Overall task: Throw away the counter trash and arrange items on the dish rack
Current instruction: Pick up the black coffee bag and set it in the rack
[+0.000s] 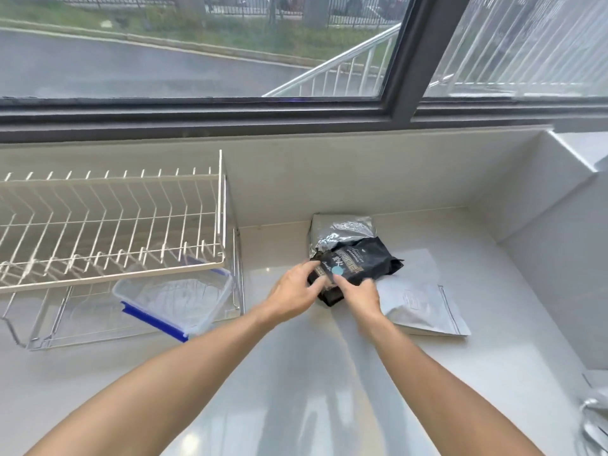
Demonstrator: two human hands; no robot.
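A black printed bag (pixel 360 260) lies on the white counter (pixel 296 373), with a crumpled silver foil bag (pixel 342 230) behind it and a flat silver pouch (pixel 424 301) to its right. My left hand (pixel 294 292) grips the black bag's near left end. My right hand (pixel 360 296) pinches the same bag from the right. The white wire dish rack (pixel 108 222) stands at the left, its upper tier bare. A clear plastic container with blue clips (pixel 174 301) leans tilted in the rack's lower tier.
A white backsplash and a dark-framed window run behind the counter. The wall closes in at the right. A shiny metal object (pixel 594 422) shows at the lower right edge.
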